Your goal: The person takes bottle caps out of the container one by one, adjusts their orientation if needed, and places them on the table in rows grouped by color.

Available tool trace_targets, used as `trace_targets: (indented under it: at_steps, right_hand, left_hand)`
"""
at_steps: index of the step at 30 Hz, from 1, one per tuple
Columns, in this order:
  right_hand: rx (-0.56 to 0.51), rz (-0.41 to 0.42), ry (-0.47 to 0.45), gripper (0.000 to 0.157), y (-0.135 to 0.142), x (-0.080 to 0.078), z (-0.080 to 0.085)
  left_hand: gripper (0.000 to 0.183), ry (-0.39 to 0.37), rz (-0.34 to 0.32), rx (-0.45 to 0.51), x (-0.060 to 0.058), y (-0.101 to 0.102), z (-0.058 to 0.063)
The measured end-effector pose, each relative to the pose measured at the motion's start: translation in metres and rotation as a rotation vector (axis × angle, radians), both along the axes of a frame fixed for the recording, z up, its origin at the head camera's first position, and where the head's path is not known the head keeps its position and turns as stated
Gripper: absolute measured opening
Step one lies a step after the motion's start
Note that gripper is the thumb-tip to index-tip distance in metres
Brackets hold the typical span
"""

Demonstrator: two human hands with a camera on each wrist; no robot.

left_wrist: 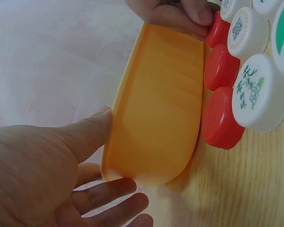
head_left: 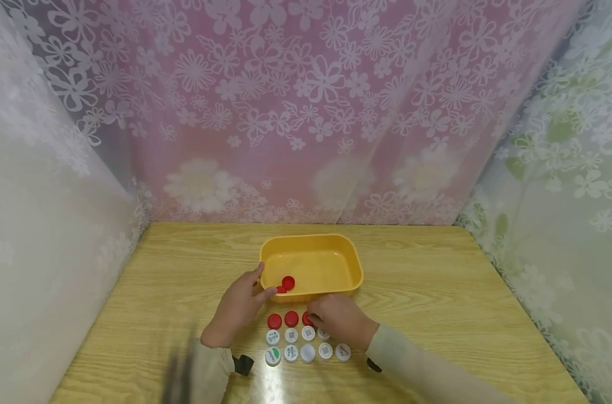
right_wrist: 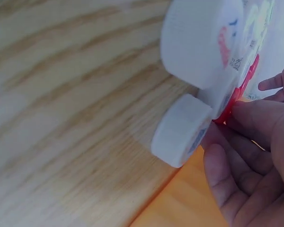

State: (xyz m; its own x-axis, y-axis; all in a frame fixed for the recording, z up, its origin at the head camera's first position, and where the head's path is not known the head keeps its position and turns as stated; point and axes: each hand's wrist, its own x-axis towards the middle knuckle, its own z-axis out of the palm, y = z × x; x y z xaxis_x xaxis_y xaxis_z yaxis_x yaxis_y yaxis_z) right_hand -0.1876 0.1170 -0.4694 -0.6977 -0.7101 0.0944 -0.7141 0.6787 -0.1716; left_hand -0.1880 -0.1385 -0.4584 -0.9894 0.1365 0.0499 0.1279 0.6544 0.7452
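A yellow plastic basin point(head_left: 311, 238) stands on the wooden table with a few red bottle caps point(head_left: 288, 283) inside it. My left hand point(head_left: 239, 307) grips its front left corner, the thumb over the rim and the fingers along the outer side. In front of the basin, my right hand point(head_left: 342, 320) pinches a red bottle cap point(right_wrist: 236, 101) at the right of a short red row. The left wrist view shows the thumb and fingertips on that cap point(left_wrist: 218, 29). Two other red caps point(head_left: 274, 321) lie left of it. The right hand partly covers the row's right end.
Rows of white bottle caps point(head_left: 307, 353), some with printed tops, lie in front of the red ones, close to the right hand. A floral curtain point(head_left: 296, 168) hangs behind the table point(head_left: 417, 264), and pale patterned cloth flanks both sides.
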Motion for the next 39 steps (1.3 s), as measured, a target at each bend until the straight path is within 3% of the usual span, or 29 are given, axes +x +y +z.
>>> trace_targets:
  at_steps: [11,16,22,25,29,35,39]
  right_hand:
    - [-0.009,0.021,-0.02,0.011,0.001,-0.002,0.002]
    - [-0.042,0.06,0.03,0.002,0.003,0.0,0.0]
    - [-0.184,0.039,0.114,0.004,0.0,0.003,0.022]
    - [-0.214,0.013,0.162,0.003,-0.004,-0.003,0.037]
    - [-0.1,0.014,0.186,0.014,-0.011,-0.026,0.058]
    - [0.236,0.165,0.009,0.027,-0.036,-0.081,0.083]
    - [0.496,0.249,0.017,0.039,-0.056,-0.105,0.08]
  left_hand:
    - [0.077,-0.007,0.005,0.004,-0.001,-0.001,-0.002]
    - [0.078,-0.002,0.004,0.011,-0.001,-0.002,-0.004]
    - [0.076,0.011,0.009,0.005,-0.001,-0.002,-0.003]
    - [0.075,0.014,0.006,0.01,0.0,-0.002,-0.002]
    - [0.075,0.026,-0.005,0.019,0.0,-0.002,-0.002]
    - [0.076,0.013,-0.001,0.031,0.0,-0.002,-0.003]
    - [0.075,-0.006,0.004,0.03,0.0,-0.001,-0.003]
